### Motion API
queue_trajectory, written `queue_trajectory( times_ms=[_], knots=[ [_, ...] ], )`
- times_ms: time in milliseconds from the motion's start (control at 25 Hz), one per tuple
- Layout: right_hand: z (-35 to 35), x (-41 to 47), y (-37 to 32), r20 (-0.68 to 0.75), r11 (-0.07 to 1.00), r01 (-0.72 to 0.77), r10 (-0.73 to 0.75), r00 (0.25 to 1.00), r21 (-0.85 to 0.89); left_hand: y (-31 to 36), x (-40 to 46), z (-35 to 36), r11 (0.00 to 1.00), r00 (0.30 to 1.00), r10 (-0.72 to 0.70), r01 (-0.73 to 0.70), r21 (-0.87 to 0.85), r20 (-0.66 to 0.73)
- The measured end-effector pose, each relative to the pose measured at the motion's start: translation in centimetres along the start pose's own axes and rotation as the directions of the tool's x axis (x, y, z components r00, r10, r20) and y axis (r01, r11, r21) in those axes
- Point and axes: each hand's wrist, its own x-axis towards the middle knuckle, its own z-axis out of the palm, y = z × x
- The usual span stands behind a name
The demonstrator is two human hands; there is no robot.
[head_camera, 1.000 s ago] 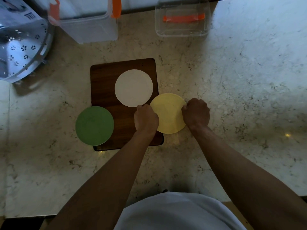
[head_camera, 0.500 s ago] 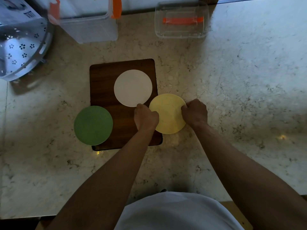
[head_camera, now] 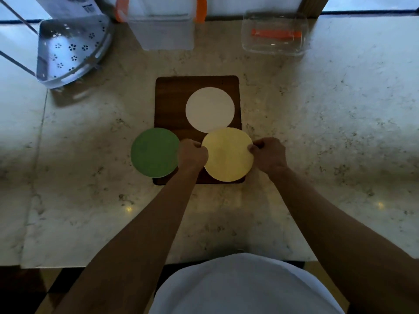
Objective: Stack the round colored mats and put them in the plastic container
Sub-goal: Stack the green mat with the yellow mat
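A yellow round mat point(head_camera: 227, 154) is pinched at its left edge by my left hand point(head_camera: 193, 153) and at its right edge by my right hand point(head_camera: 268, 154). Its far edge just overlaps a white round mat point(head_camera: 210, 109) that lies flat on a dark wooden board point(head_camera: 169, 96). A green round mat point(head_camera: 155, 152) lies to the left, half on the board and half on the marble counter. A clear plastic container point(head_camera: 274, 32) with an orange clip inside stands at the back right.
A taller frosted plastic box point(head_camera: 163, 32) with orange latches stands at the back centre. A clear perforated corner rack point(head_camera: 72, 48) sits at the back left. The counter's front edge runs just before my body.
The yellow mat, held in both hands, has shifted a little toward the white mat and now touches over its near edge. The view has moved back, showing more of the counter's rear.
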Motion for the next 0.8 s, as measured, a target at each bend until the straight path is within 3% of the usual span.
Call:
queue_trajectory(
  times_ms=[280,440,800],
  knots=[
    [8.5,-3.2,-8.4,0.019,0.999,0.044,-0.044,0.999,0.008,-5.6,3.7,-12.1,0.993,0.995,-0.080,0.075,-0.090,-0.061],
    [14.7,-4.3,-13.0,0.038,0.989,0.127,-0.124,0.992,-0.079,-9.4,5.3,-18.1,0.998,0.998,-0.059,0.058,-0.033,-0.014],
    [18.5,-3.9,-14.5,0.014,0.992,0.046,-0.044,0.999,-0.121,-11.4,8.9,-19.5,0.994,0.996,-0.084,0.084,-0.074,0.002]
  ],
)
